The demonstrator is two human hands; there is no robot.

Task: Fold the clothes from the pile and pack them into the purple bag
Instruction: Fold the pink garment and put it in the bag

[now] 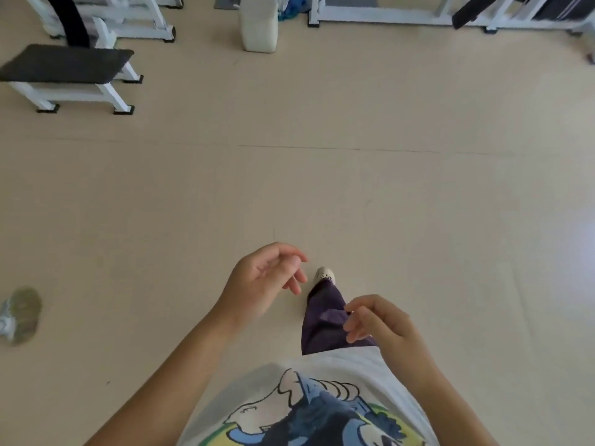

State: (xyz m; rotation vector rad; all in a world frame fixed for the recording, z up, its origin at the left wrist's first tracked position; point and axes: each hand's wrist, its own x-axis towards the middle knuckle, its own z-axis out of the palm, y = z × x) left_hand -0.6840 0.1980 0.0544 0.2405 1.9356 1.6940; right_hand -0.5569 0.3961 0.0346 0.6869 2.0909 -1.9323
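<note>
Nearest the camera is the person's white T-shirt [338, 375] with a blue, yellow and white cartoon print across the front. Both bare forearms reach forward from the lower edge of the view. Left hand [267, 278] is held above the floor, palm turned partly inward, its fingers loosely curled and the thumb close to the forefinger, with nothing between them. Right hand [376, 320] hangs a little nearer the body, fingers also relaxed and slightly bent, holding nothing; it sits in front of the dark purple trouser leg [325, 317], though whether it brushes the cloth cannot be told. Beyond that leg, a pale shoe [325, 274] points forward on the beige floor [322, 188].

Neither the pile of clothes nor the purple bag can be made out with any certainty. At the top, a blue bundle [291, 9] beside a white container [259, 27] may be cloth, but it is too blurred to say.

Far left, a dark padded bench [64, 64] stands on white legs, with more white frames [128, 17] behind it. Another white frame [402, 14] runs along the top right, with dark straps hanging on it. Near the left edge, a blurred grey-green object [21, 313] lies on the floor
</note>
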